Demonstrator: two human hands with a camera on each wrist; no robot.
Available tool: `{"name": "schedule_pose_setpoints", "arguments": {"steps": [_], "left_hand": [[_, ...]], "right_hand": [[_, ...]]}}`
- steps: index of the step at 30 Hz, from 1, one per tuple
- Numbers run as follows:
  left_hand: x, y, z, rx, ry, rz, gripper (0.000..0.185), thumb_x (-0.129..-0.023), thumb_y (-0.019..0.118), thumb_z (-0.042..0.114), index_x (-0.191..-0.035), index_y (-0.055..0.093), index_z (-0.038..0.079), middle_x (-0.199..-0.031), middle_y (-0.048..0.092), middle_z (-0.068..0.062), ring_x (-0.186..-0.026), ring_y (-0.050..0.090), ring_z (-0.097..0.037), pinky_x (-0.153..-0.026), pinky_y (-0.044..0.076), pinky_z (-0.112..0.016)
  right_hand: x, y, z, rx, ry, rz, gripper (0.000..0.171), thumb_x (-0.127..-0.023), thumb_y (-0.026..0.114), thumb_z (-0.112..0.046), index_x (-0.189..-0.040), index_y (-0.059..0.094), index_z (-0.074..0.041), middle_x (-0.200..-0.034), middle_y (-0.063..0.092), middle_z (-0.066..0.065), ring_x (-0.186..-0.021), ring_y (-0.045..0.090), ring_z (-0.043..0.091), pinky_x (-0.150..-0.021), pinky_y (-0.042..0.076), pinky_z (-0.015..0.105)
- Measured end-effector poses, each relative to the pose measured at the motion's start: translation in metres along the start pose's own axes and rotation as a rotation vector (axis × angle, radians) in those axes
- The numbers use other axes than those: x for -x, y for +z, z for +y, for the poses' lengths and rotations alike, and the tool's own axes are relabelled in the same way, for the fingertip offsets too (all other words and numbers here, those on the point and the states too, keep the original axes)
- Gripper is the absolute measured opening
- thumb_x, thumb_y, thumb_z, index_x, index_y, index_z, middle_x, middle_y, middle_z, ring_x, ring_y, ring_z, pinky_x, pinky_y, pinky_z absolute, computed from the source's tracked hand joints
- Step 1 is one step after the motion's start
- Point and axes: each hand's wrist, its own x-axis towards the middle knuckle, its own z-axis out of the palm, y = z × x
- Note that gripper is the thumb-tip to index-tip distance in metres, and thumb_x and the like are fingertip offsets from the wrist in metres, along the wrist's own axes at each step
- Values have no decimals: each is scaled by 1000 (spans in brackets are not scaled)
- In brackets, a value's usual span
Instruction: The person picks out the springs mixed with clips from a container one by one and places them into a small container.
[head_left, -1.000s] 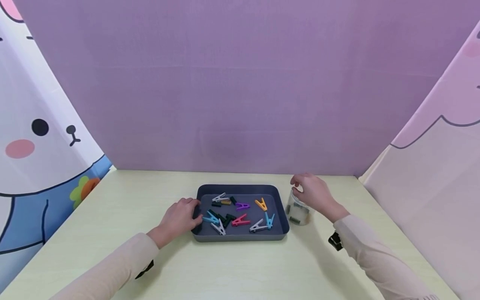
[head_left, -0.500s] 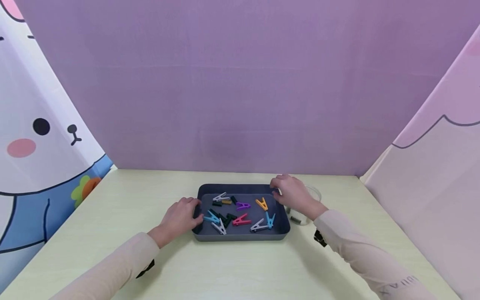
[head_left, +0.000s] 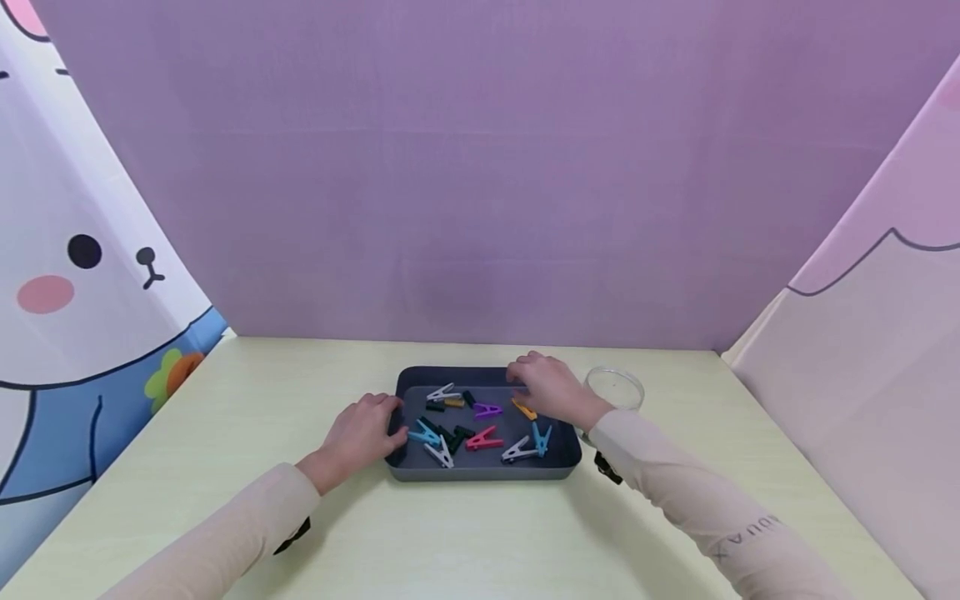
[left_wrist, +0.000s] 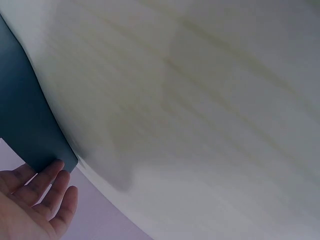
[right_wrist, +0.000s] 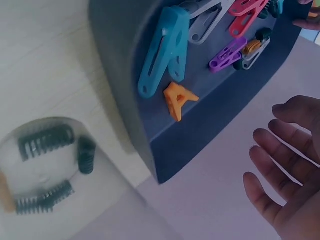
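Head view gives me the clearest read: my left hand (head_left: 362, 432) rests against the left wall of the dark tray (head_left: 480, 475), fingers relaxed and lying along the rim, pinching nothing. From the left wrist view I see the same fingertips (left_wrist: 50, 175) touching the tray's corner (left_wrist: 30, 125). My right hand (head_left: 551, 390) hovers over the far right part of the tray, just above the orange clip (head_left: 523, 409); its grip is spread, and the right wrist view shows the fingers (right_wrist: 280, 165) straight and apart with nothing between them. That orange clip (right_wrist: 177, 100) lies in the tray beside a blue clip (right_wrist: 165, 50), with a purple clip (right_wrist: 227, 52), a pink clip (head_left: 482, 439) and white ones near them. A clear jar (head_left: 615, 387) stands on the pale worktop (head_left: 480, 542) just beside the tray's right wall, and the right wrist view shows dark springs (right_wrist: 45, 142) lying on its bottom.
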Motion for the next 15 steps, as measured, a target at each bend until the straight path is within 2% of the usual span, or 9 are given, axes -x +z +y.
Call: {"name": "schedule_pose_setpoints", "arguments": {"steps": [8, 15], "left_hand": [[0, -1, 0, 2, 0, -4, 39, -77, 68, 33, -104, 64, 5, -102, 66, -9, -88, 60, -24, -71, 52, -36], [1, -3, 0, 0, 3, 4, 39, -77, 68, 32, -103, 64, 5, -101, 66, -10, -86, 60, -23, -69, 52, -36]], "right_hand": [[-20, 6, -9, -23, 18, -101, 23, -81, 68, -23, -101, 66, -13, -96, 65, -1, -87, 56, 15, -72, 50, 30], [-36, 17, -10, -36, -20, -109, 24, -80, 68, -24, -101, 65, -11, -93, 64, 1, -84, 56, 15, -70, 49, 33]]}}
